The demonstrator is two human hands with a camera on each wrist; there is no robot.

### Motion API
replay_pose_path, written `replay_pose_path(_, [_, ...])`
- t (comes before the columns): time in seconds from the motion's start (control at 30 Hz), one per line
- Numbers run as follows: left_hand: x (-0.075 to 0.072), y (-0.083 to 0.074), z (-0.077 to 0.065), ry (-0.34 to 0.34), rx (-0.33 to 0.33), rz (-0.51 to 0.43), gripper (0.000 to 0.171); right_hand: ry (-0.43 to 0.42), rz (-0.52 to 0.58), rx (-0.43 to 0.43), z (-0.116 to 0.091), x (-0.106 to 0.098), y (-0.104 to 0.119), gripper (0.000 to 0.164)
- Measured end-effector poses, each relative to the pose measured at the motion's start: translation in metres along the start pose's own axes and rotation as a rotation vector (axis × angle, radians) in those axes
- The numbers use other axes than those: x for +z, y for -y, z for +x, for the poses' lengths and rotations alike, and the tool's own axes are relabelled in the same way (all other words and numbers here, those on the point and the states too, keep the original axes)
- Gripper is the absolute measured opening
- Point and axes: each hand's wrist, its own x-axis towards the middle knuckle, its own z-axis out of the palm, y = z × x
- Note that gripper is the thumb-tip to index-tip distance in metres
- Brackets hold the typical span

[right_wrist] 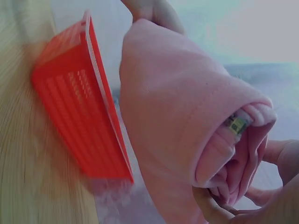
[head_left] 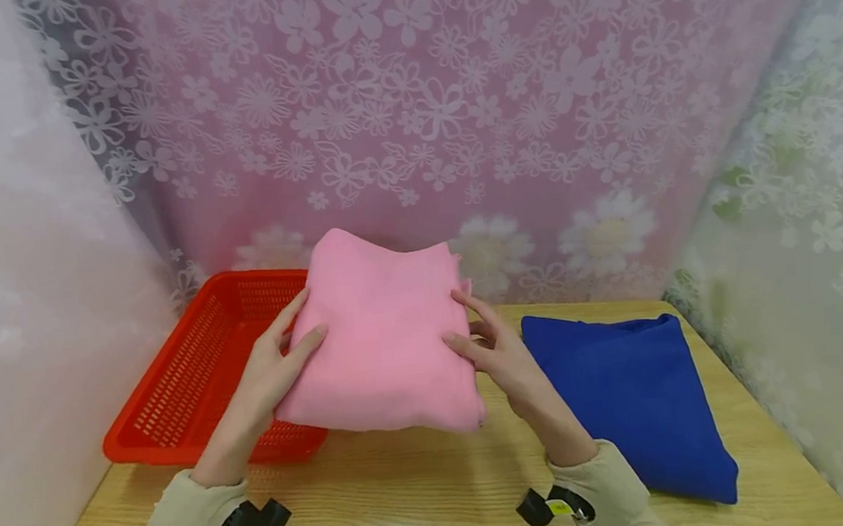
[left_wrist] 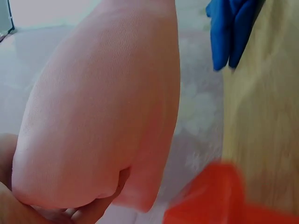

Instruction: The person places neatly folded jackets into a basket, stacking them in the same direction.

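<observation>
A folded pink garment (head_left: 383, 341) is held between both hands in the middle of the head view, raised above the table. My left hand (head_left: 273, 368) grips its left side, thumb on top and other fingers along the edge and beneath. On the opposite side, my right hand (head_left: 497, 348) holds the edge with the thumb on the upper face. The right wrist view shows the garment's (right_wrist: 177, 102) rolled layers, with a small label (right_wrist: 237, 124) inside the fold. In the left wrist view its smooth folded side (left_wrist: 103, 102) faces the camera.
A red perforated plastic basket (head_left: 154, 387) stands on the left of the wooden table (head_left: 411, 489), partly behind the left hand and garment. Folded blue cloth (head_left: 629, 395) lies on the right, beside the right forearm. Flowered curtains (head_left: 416, 113) hang around the table.
</observation>
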Motion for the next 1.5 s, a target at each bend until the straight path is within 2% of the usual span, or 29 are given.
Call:
replay_pose_path(0.2, [-0.052, 0.004, 0.005, -0.001, 0.003, 0.09, 0.073, 0.017, 0.127, -0.052, 0.026, 0.046, 0.005, 0.065])
replay_pose_path(0.3, [-0.077, 0.012, 0.008, 0.002, -0.027, 0.12, 0.076, 0.025, 0.181, -0.072, 0.038, 0.071, 0.001, 0.065])
replay_pose_path(0.43, [-0.106, 0.027, 0.013, 0.017, -0.042, 0.157, 0.077, 0.061, 0.191, -0.091, 0.047, 0.1, -0.007, 0.069])
replay_pose_path(0.6, [-0.133, 0.048, 0.015, 0.036, -0.067, 0.202, 0.079, 0.13, 0.183, -0.089, 0.053, 0.127, -0.018, 0.075])
replay_pose_path(0.8, [-0.154, 0.07, 0.013, 0.023, -0.122, 0.255, 0.083, 0.19, 0.11, -0.079, 0.063, 0.148, -0.029, 0.077])
replay_pose_path(0.97, [-0.163, 0.083, 0.011, 0.025, -0.137, 0.275, 0.084, 0.211, -0.01, -0.095, 0.069, 0.161, -0.035, 0.078])
replay_pose_path(1.1, [-0.163, 0.09, 0.012, 0.045, -0.153, 0.3, 0.089, 0.213, -0.146, -0.087, 0.07, 0.167, -0.036, 0.078])
replay_pose_path(1.2, [-0.162, 0.094, 0.015, 0.051, -0.162, 0.321, 0.093, 0.204, -0.318, -0.097, 0.072, 0.171, -0.032, 0.078])
replay_pose_path(1.33, [-0.161, 0.095, 0.019, 0.051, -0.165, 0.338, 0.096, 0.214, -0.64, -0.162, 0.076, 0.177, -0.023, 0.069])
replay_pose_path(1.43, [-0.159, 0.096, 0.022, 0.076, -0.152, 0.44, 0.1, 0.252, -0.85, -0.203, 0.077, 0.181, -0.017, 0.056])
replay_pose_path(1.5, [-0.155, 0.097, 0.025, 0.103, -0.137, 0.52, 0.103, 0.283, -0.943, -0.211, 0.075, 0.183, -0.016, 0.049])
